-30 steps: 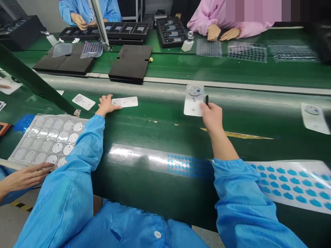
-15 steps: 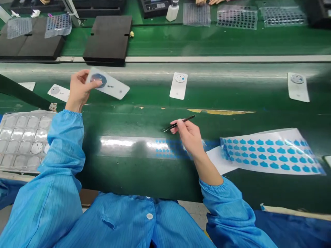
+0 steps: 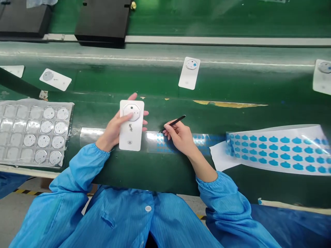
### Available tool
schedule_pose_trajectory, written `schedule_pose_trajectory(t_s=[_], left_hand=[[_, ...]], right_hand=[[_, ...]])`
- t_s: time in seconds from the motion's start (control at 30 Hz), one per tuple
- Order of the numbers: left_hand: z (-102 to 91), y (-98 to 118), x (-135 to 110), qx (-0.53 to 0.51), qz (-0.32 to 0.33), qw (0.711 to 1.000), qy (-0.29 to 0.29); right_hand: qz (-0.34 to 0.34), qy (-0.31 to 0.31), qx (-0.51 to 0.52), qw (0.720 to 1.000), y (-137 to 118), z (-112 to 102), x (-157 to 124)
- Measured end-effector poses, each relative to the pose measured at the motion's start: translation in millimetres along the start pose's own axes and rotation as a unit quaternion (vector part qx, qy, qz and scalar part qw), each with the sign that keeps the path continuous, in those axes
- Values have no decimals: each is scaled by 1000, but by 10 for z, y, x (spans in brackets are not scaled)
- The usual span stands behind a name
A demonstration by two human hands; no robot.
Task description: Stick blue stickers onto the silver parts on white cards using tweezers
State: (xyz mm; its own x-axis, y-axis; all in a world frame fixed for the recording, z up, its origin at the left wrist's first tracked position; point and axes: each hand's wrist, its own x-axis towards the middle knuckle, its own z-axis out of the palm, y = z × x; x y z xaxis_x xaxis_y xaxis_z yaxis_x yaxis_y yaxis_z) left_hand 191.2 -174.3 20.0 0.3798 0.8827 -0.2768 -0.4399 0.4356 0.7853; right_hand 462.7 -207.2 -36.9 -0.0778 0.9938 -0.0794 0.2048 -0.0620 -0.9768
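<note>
My left hand (image 3: 113, 129) has its grip clamped on a white rectangular plastic plate with a round recess near its top (image 3: 131, 124), thumb across the face, fingers behind it, held upright just above the near edge of the green bench (image 3: 232, 86). My right hand (image 3: 181, 137) pinches thin black tweezers (image 3: 172, 123) closed in its grip, tip pointing left toward the plate and hovering over the clear strip of small blue stickers (image 3: 165, 143).

The risk I judge here: the tweezer tip could scratch the plate face or lift a sticker crookedly, since the strip lies loose and glossy (glare hides some of it).

Counting: beyond my grips lie four more white plates on the belt, two far left (image 3: 55, 79), one ahead (image 3: 189, 73), one at the right edge (image 3: 322, 76). One clear blister tray (image 3: 36, 132) sits left of my left hand, with nine discs I can make out. One larger sticker sheet (image 3: 274, 150) lies right of my right hand.
</note>
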Motion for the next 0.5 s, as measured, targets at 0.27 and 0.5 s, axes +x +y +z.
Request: schedule_pose_trajectory(t_s=[0.27, 0.5], left_hand=[[7, -374, 11, 7, -11, 1000, -2], [173, -527, -140, 17, -59, 998, -22]], right_hand=[[-10, 49, 79, 996, -104, 10, -8], [-51, 87, 162, 982, -418, 343, -171]])
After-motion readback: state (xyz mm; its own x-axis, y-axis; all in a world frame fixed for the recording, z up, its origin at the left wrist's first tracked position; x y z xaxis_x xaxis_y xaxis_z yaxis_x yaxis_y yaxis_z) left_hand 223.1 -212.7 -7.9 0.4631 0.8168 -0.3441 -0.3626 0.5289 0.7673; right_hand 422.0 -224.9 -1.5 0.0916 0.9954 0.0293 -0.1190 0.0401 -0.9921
